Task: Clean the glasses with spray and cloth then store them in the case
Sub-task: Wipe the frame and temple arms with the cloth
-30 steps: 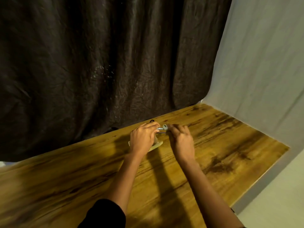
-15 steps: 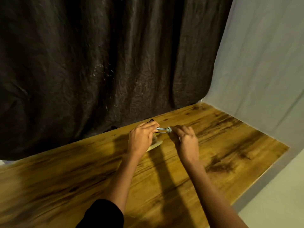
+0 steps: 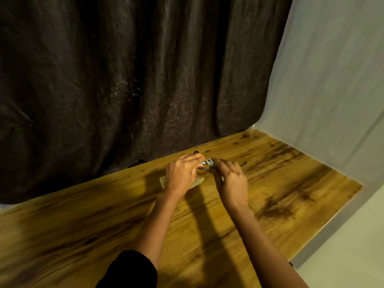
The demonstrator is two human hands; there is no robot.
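The glasses (image 3: pixel 204 168) have a thin dark frame and are held just above the wooden table (image 3: pixel 280 183). My left hand (image 3: pixel 182 173) grips them from the left, and one temple tip (image 3: pixel 244 163) pokes out past my right hand. My right hand (image 3: pixel 232 179) pinches a small blue-grey cloth (image 3: pixel 211 162) against the glasses. A pale cream flat object (image 3: pixel 199 181), perhaps the case, lies on the table under my left hand and is mostly hidden. No spray bottle is in view.
A dark crumpled curtain (image 3: pixel 135 80) hangs right behind the table's far edge. A light grey sheet (image 3: pixel 332 80) closes off the right side. The table's right edge (image 3: pixel 328 221) drops off close to my right forearm.
My right hand has shifted a little to the right and back along the glasses with the cloth. My left hand has stayed in place on the frame.
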